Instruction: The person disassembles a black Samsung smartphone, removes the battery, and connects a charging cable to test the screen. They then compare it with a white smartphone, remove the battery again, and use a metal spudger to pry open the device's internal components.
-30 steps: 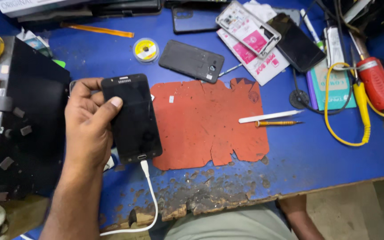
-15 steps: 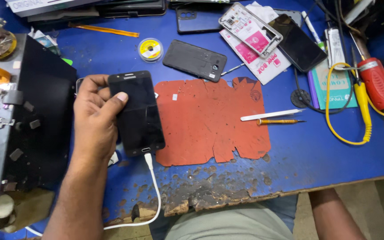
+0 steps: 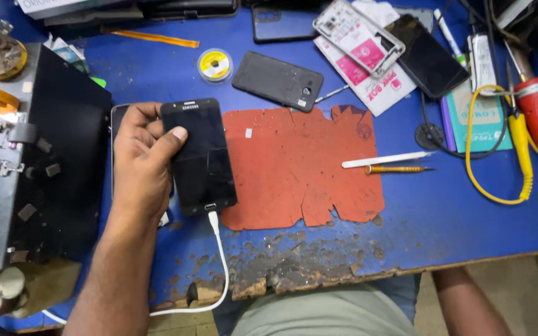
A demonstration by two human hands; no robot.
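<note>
One hand, the left hand (image 3: pixel 141 165), has its grip wrapped around a black phone (image 3: pixel 198 155), thumb on the screen; a white cable (image 3: pixel 222 261) is plugged into it above the blue surface (image 3: pixel 443 218).

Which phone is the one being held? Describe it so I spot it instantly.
Start at the orange mat mid-bench. At its left edge, the left hand grips a black phone, dark screen up. Unlike the other phones, a white cable is plugged into its bottom end.

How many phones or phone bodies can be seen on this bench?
5: black phone in left hand; back-up grey phone; dark phone at top; opened frame; dark-screened phone. More may be hidden.
</note>
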